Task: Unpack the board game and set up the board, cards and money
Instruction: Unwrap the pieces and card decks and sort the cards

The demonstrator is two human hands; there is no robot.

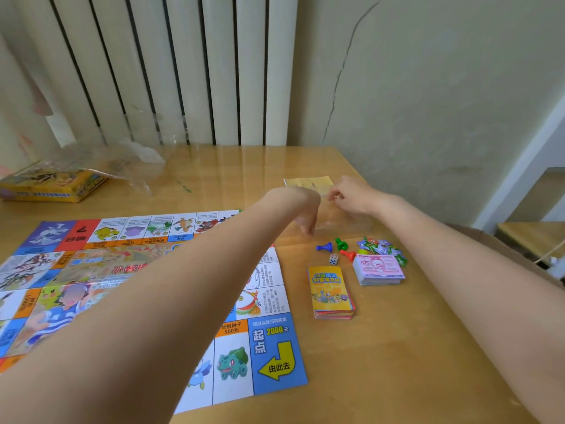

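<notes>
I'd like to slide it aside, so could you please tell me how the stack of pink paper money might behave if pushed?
The stack of pink paper money is loose and unbanded, so it would probably shear and fan out. The glossy wooden table looks slick, so bottom notes may slide easily.

**Hidden, cropped or unclear**

Left forearm covers the middle of the board (pixel 269 356); its centre artwork & several squares can't be read. Board runs off frame's left edge. Game box (pixel 52 185) is cut by the left edge & partly veiled by crumpled clear wrap (pixel 122 160). Right hand (pixel 351 194) hides part of the yellow paper sheet (pixel 308 181), print too small to read. Whether either hand pinches the faint clear film between them: can't tell. Left hand (pixel 301 215) fingertips blurred. Token pile (pixel 382 247) details too small.
</notes>
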